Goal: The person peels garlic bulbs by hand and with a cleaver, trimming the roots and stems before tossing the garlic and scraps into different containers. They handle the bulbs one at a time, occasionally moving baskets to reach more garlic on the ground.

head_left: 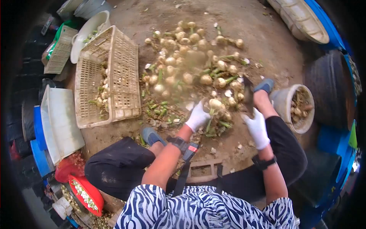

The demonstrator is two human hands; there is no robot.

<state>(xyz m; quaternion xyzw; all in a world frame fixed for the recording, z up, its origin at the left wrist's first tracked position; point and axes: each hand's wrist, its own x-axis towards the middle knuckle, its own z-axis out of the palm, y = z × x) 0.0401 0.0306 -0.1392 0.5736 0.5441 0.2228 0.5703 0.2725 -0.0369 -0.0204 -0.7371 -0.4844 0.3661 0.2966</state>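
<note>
My left hand (198, 116), in a white glove, is closed on a pale bulb (215, 103) with green stem and roots, just above the ground. To its right, my right hand (257, 128), also gloved, grips a dark broad-bladed knife (248, 93), whose blade points away from me. Many round bulbs (179, 61) with bits of green stem lie heaped on the dirt floor beyond my hands. Cut green stem pieces (162, 108) and peel scraps are scattered left of my left hand. The knife's handle is hidden inside my right glove.
A tilted cream plastic crate (126, 80) holding some bulbs stands at the left. At the right is a bucket (283, 100) with bulbs and roots inside. A red basin (100, 196) with white pieces sits lower left. My legs frame the floor area.
</note>
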